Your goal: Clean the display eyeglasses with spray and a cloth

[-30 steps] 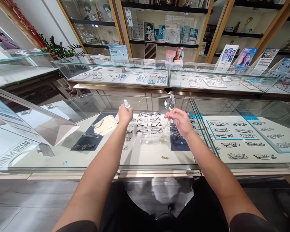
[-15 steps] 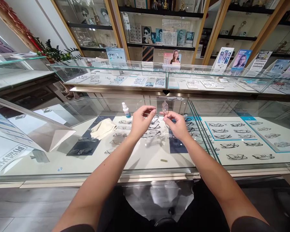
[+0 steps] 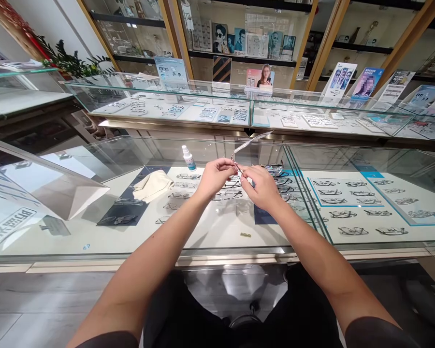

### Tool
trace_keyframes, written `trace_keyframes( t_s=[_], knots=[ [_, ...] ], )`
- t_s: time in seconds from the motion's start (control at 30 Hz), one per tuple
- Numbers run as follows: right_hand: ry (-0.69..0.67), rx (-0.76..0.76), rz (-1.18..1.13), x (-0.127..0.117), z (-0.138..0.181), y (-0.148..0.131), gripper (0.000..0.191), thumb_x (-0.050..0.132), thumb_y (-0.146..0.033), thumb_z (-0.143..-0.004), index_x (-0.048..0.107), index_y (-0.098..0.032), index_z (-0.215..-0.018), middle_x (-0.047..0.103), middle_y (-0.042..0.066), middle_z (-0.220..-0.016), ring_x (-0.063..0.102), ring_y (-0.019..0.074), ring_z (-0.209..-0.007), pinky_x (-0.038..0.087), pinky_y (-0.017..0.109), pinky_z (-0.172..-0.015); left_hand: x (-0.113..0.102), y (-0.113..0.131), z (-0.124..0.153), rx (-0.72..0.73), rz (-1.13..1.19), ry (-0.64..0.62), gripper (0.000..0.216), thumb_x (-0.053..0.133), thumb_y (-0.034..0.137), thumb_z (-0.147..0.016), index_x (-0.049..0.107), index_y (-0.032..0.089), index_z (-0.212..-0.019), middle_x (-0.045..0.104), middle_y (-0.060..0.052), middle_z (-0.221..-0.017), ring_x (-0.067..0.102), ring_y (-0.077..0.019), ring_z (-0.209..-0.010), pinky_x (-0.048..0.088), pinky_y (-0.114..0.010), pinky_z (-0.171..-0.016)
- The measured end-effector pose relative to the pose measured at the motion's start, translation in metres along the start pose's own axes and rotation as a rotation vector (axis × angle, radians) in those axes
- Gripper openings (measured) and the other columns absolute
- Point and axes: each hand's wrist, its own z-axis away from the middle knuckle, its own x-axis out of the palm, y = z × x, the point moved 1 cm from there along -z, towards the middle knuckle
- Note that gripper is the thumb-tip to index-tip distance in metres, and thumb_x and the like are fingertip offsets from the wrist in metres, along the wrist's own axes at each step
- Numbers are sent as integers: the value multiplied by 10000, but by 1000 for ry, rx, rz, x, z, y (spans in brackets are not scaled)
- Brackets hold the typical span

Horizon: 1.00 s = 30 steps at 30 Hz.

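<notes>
Above the glass counter point(image 3: 217, 240), my two hands meet at a pair of eyeglasses point(image 3: 253, 141). Its pale, clear lens part sticks up and to the right beyond my fingers, seen nearly edge-on. My right hand point(image 3: 261, 187) is closed on a thin dark part of the frame. With thumb and fingers pinched, my left hand point(image 3: 216, 177) grips the near left end of the same glasses. My fingers hide much of the frame. Left of my hands are a beige cloth point(image 3: 153, 186) and a white spray bottle point(image 3: 189, 158). A small gold-coloured bar point(image 3: 245, 235) lies nearer me.
Rows of eyeglasses point(image 3: 353, 231) lie in the counter to the right. A white angled display stand point(image 3: 76, 193) occupies the left. Across from me runs another glass showcase point(image 3: 192, 113), with several advertising cards point(image 3: 339, 84) on top.
My left hand has come from the side onto the eyeglasses. The glasses have turned from upright to tilted, with the lens part now leaning right. The view has shifted slightly.
</notes>
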Motion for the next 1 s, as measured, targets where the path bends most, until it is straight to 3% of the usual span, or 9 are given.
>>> trace_keyframes(
  t_s=[0.17,0.4,0.77,1.0],
  knots=[
    [-19,-4,-20,1,0,-2,190,549,-257,-1049,653,-262,-890,777,100,-1442,693,295,-1100,502,485,-996,-3,3,-1,-80,49,-16,347,956,362,-609,782,184,-851,771,-53,-813,701,-192,-792,481,-287,-677],
    [-28,-3,-2,1,0,-3,222,524,-297,-1069,674,-250,-911,814,122,-1316,688,304,-1080,501,473,-952,-7,7,0,-135,73,-79,371,998,385,-597,769,189,-814,770,-46,-860,682,-171,-812,480,-285,-717],
    [-44,-45,6,4,1,-1,248,498,-315,-1093,737,-251,-1072,753,111,-1481,682,317,-1165,521,517,-1030,-7,-3,-4,-206,187,-55,408,1035,349,-553,790,195,-842,774,-33,-874,676,-137,-800,488,-267,-741],
    [-58,-48,16,4,1,-1,246,497,-300,-1091,729,-249,-1027,748,117,-1491,693,329,-1155,522,529,-1029,-9,-8,-7,-196,202,-52,370,1024,302,-552,784,196,-812,779,-33,-888,681,-137,-796,506,-276,-751]
  ],
)
